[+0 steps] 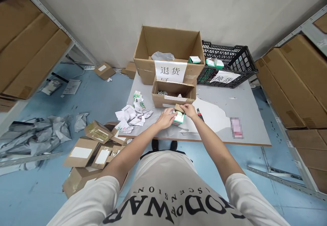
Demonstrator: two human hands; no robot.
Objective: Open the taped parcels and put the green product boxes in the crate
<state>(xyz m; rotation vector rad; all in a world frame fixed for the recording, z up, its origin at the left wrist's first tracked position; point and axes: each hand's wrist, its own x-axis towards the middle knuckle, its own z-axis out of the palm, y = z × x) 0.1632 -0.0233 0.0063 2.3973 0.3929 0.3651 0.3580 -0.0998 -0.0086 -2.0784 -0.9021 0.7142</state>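
Green-and-white small box [178, 117] sits at the centre of the frame, on the near edge of a grey table [245, 117], gripped between both hands. Left hand [166, 118] clasps its left side, fingers curled over the top; right hand [189, 110] pinches a brown cardboard flap [178, 108] at its upper edge. Just beyond the hands stands a shallow open carton [173, 95], with a larger labelled carton [170, 54] behind it and a black plastic crate [227, 64] toward the upper right. Torn paper scraps [133, 115] lie to the left of the hands; flattened cartons [89, 151] litter the blue floor at lower left.
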